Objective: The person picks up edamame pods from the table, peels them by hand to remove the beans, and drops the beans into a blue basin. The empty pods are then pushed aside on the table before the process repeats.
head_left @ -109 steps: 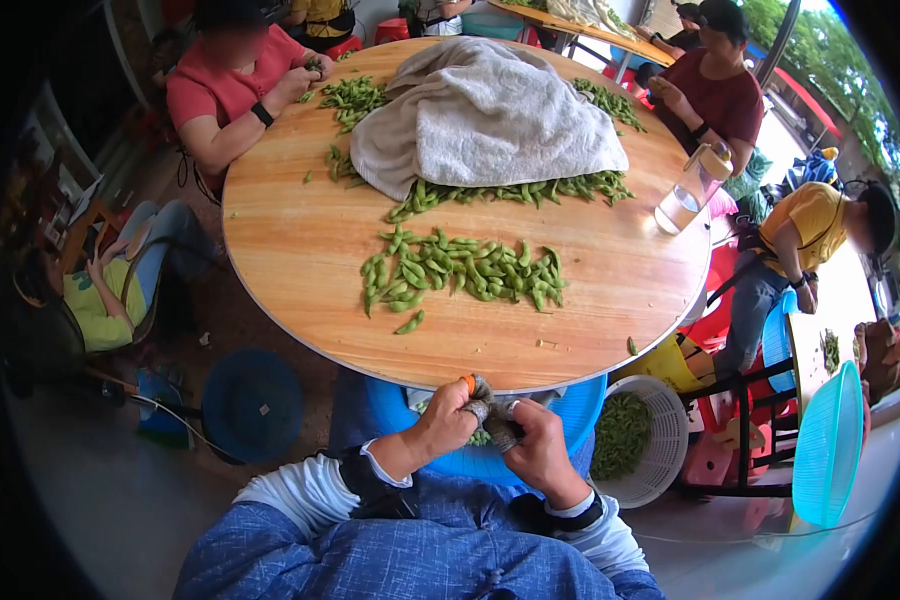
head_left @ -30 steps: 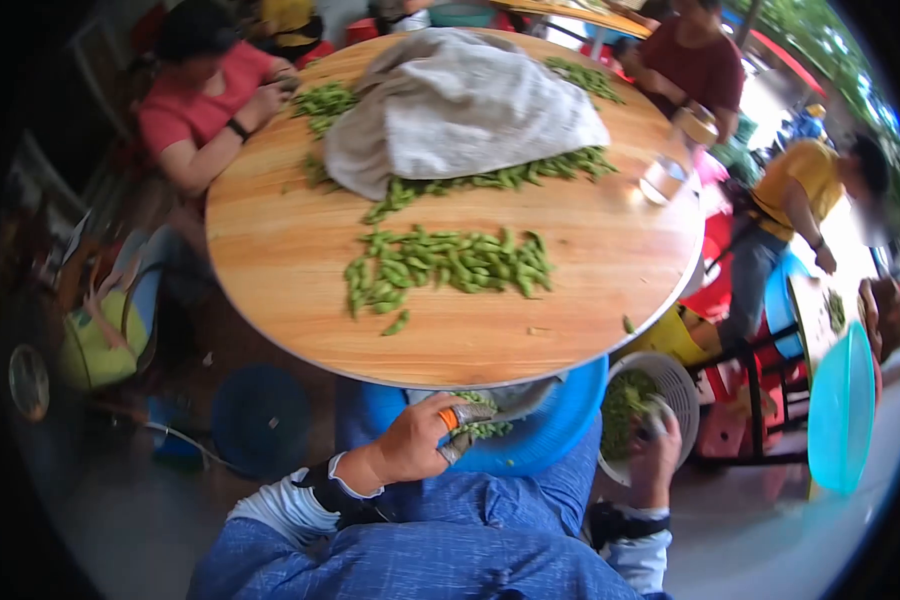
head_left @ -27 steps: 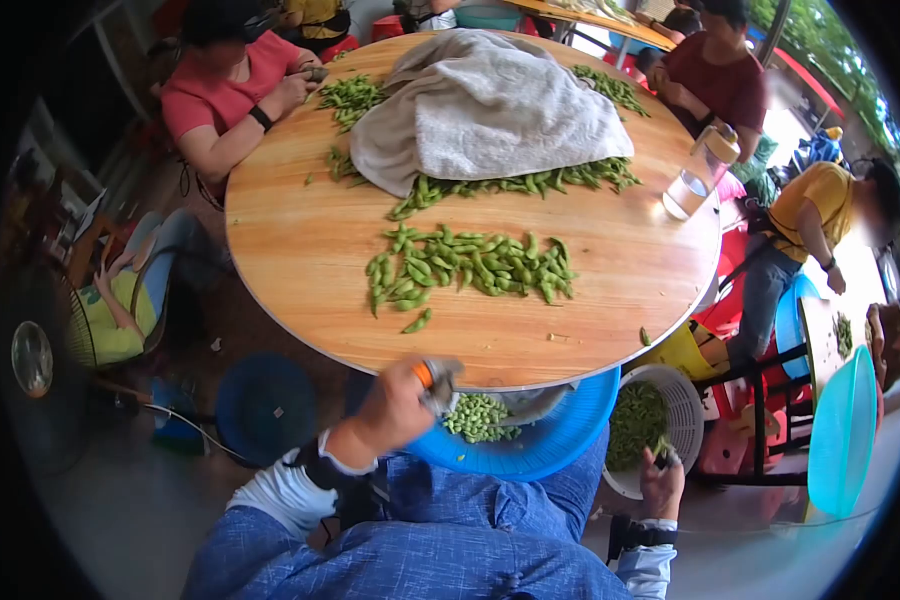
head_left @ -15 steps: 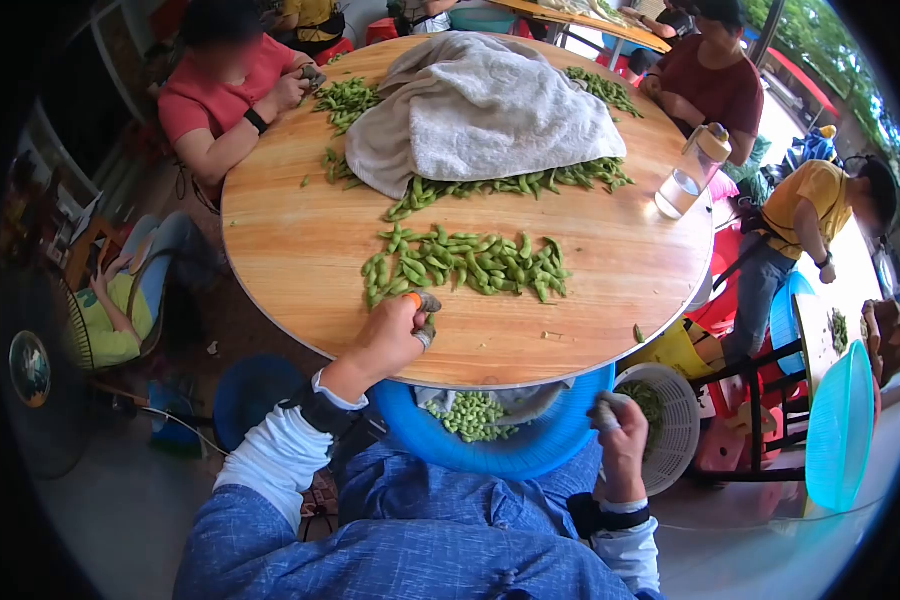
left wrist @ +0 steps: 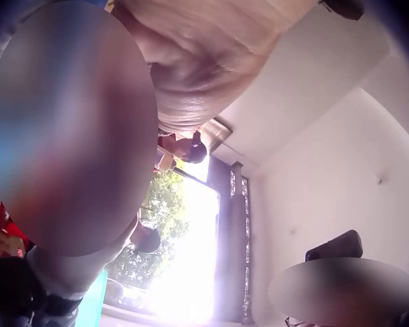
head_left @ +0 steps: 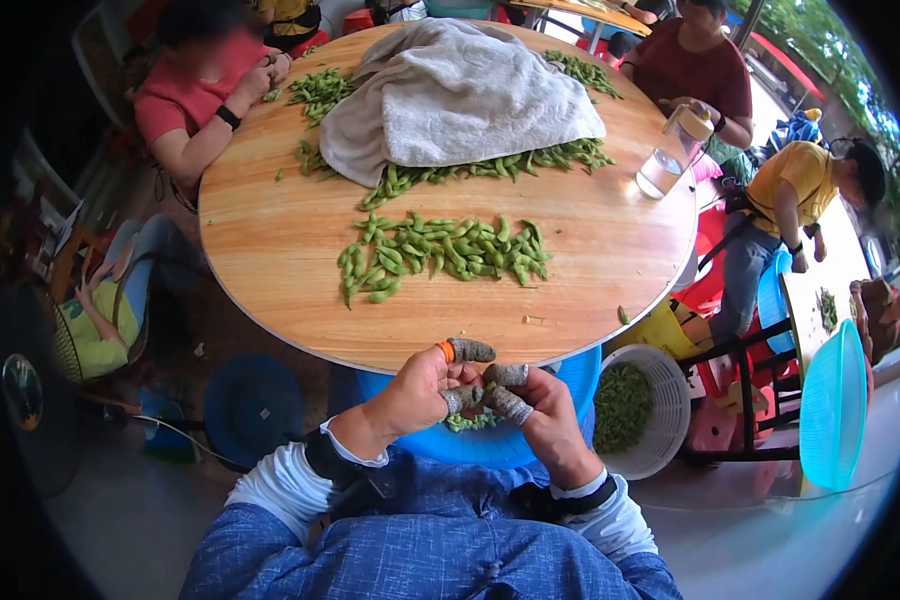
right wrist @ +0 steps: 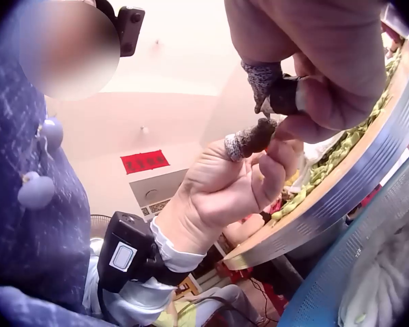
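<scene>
Both hands meet over the blue basin [head_left: 475, 447] at the table's near edge. Worn grey covers sheathe the thumb and index finger of each hand; an orange band circles the left index. The left hand [head_left: 410, 397] and right hand [head_left: 553, 425] pinch a green edamame pod [head_left: 490, 388] between their fingertips, mostly hidden by the covers. Shelled beans [head_left: 467, 423] lie in the basin beneath. In the right wrist view, the covered fingertips of both hands come together beside the table rim. The left wrist view shows mainly a palm, with the pod out of sight.
Loose edamame pods [head_left: 445, 250] lie on the round wooden table [head_left: 290, 270], behind them a grey towel [head_left: 470, 100] over more pods. A water bottle [head_left: 670, 160] stands at right. Below it is a white basket [head_left: 673, 400] holding green pods or shells. Other people sit around.
The left hand has come back from the pods on the table, and the lone pod near the edge is gone. The right hand has moved left from beside the white basket to meet it.
</scene>
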Demonstrator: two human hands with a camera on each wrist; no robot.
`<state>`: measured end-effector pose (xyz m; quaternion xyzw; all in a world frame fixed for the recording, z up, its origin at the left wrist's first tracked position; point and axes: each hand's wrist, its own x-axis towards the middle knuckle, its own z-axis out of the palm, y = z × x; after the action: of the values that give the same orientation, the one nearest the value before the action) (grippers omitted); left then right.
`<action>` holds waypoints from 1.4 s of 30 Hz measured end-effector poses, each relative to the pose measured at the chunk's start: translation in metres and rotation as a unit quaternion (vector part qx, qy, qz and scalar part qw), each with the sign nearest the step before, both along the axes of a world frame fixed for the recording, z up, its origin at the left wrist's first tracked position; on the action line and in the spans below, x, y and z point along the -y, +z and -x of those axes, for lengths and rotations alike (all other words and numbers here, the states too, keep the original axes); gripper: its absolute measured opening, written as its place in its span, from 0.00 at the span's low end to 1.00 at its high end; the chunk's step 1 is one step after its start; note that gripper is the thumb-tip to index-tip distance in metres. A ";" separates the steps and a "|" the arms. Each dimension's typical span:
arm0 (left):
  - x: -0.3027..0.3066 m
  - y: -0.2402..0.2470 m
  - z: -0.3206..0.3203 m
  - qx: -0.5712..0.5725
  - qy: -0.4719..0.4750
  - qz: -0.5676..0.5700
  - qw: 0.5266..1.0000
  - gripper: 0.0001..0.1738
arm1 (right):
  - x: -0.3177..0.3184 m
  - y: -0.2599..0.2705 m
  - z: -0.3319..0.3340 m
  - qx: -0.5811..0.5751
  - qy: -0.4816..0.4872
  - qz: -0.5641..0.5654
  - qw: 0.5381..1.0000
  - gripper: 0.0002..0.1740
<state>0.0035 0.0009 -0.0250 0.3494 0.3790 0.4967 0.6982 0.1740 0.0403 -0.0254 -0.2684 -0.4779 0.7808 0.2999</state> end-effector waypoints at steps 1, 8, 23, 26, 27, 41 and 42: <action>0.000 -0.002 -0.002 -0.012 0.011 -0.007 1.000 0.23 | 0.000 0.000 -0.001 -0.004 0.002 0.006 1.000 0.13; 0.006 0.001 -0.002 -0.112 -0.067 0.040 0.991 0.09 | 0.003 -0.003 -0.005 -0.015 -0.046 0.006 0.999 0.13; 0.010 0.004 -0.012 -0.175 -0.003 -0.016 0.984 0.13 | 0.011 0.001 -0.014 0.021 -0.018 0.024 0.999 0.10; 0.010 0.007 -0.014 -0.201 0.006 -0.018 0.979 0.12 | 0.011 0.004 -0.015 0.019 -0.012 0.013 1.000 0.11; 0.011 0.005 -0.016 -0.203 0.003 -0.017 0.979 0.12 | 0.010 0.005 -0.015 0.015 -0.013 0.005 1.000 0.11; 0.009 -0.003 -0.017 -0.198 0.023 -0.022 0.980 0.07 | 0.003 -0.019 -0.001 0.026 -0.034 -0.006 0.999 0.07; 0.009 -0.003 -0.016 -0.232 0.016 -0.020 0.972 0.05 | 0.004 -0.020 0.000 0.019 -0.035 0.006 0.999 0.07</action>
<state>0.0190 -0.0076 -0.0279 0.4630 0.5263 0.4210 0.5756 0.1739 0.0364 -0.0453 -0.3019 -0.4690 0.7673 0.3164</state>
